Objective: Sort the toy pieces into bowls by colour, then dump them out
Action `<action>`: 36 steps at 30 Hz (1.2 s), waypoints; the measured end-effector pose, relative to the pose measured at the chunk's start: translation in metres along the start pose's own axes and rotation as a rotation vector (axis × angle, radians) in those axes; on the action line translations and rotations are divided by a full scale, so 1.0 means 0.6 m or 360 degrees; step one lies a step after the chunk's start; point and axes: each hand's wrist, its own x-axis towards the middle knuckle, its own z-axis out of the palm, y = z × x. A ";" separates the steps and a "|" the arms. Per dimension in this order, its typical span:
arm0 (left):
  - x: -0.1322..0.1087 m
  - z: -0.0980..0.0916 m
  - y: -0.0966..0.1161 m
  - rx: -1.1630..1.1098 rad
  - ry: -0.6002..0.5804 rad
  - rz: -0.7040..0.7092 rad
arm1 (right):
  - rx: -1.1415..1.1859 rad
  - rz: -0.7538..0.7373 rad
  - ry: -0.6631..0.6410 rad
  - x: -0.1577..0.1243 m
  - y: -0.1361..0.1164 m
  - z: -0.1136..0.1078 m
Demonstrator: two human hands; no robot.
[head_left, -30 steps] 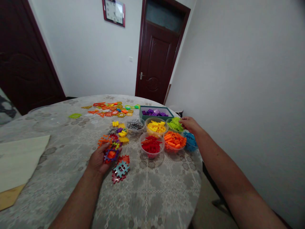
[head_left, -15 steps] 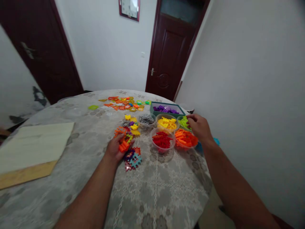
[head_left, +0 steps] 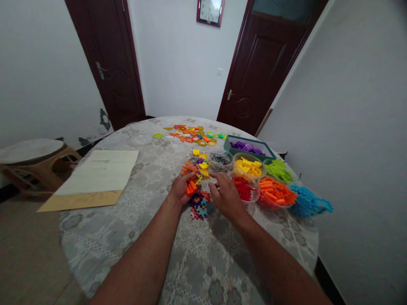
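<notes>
- Firstly, writing: wall clock [head_left: 210, 11], red-framed, at twelve o'clock from the left hand [head_left: 181, 189], its numerals too blurred to read. Pale sheet [head_left: 98, 169] at nine o'clock, faint print, illegible, over a tan card or folder [head_left: 79, 201].
- Small white labels [head_left: 175, 145] towards twelve o'clock, near the scattered flat pieces [head_left: 188, 136]; lettering too small to make out.
- Left hand: fingers closed round orange blocks [head_left: 191, 188], plastic, rounded and ridged. The blocks lie at its inner side, towards three o'clock, against the fingers.
- Right hand [head_left: 225, 194]: at three o'clock from the left, index finger and thumb parted; whether a small piece is gripped, cannot tell.
- Toothed plates, flat plastic, notched edges: light blue plate [head_left: 202, 209] at four o'clock from the left hand, overlapping others in purple and red.
- Yellow pieces [head_left: 204, 173], on the cloth between the hands, just beyond the right fingertips.
- Clear round tubs, sorted by colour: grey tub [head_left: 220, 158] at two o'clock; yellow tub [head_left: 247, 165], red tub [head_left: 244, 189], lime tub [head_left: 279, 170], orange tub [head_left: 276, 191] and blue tub [head_left: 308, 201] towards three.
- Dark green rectangular tray [head_left: 231, 148], two o'clock, holding purple pieces [head_left: 247, 147].
- Patterned tablecloth [head_left: 190, 262], grey, floral, on a round table.
</notes>
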 end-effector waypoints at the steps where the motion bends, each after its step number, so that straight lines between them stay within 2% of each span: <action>1: -0.002 0.002 -0.001 0.0022 -0.0038 0.0020 | -0.0004 0.0004 0.0006 0.007 0.003 0.002; 5: -0.016 0.015 -0.003 0.0111 -0.0157 0.0054 | 0.0030 0.0037 0.0029 0.023 0.005 0.014; 10: -0.037 0.038 -0.003 0.0304 -0.0184 -0.0030 | -0.0009 0.0085 0.0040 0.030 -0.001 0.023; 19: -0.046 0.047 0.006 0.0589 -0.0232 -0.0144 | -0.0042 0.0246 0.0022 0.040 -0.015 0.001; 24: -0.043 0.042 0.005 0.0614 -0.0288 -0.0231 | 0.0140 0.0478 0.0095 0.042 -0.019 -0.025; 30: -0.036 0.038 0.001 0.0566 -0.0177 -0.0202 | 0.0291 0.0574 0.0176 0.027 -0.015 -0.053; 33: -0.031 0.035 0.003 0.0546 -0.0087 -0.0188 | 0.0256 0.0535 0.0246 0.019 -0.006 -0.088; 36: -0.028 0.033 0.004 0.0506 -0.0043 -0.0179 | 0.0103 0.0506 0.0439 0.006 0.009 -0.150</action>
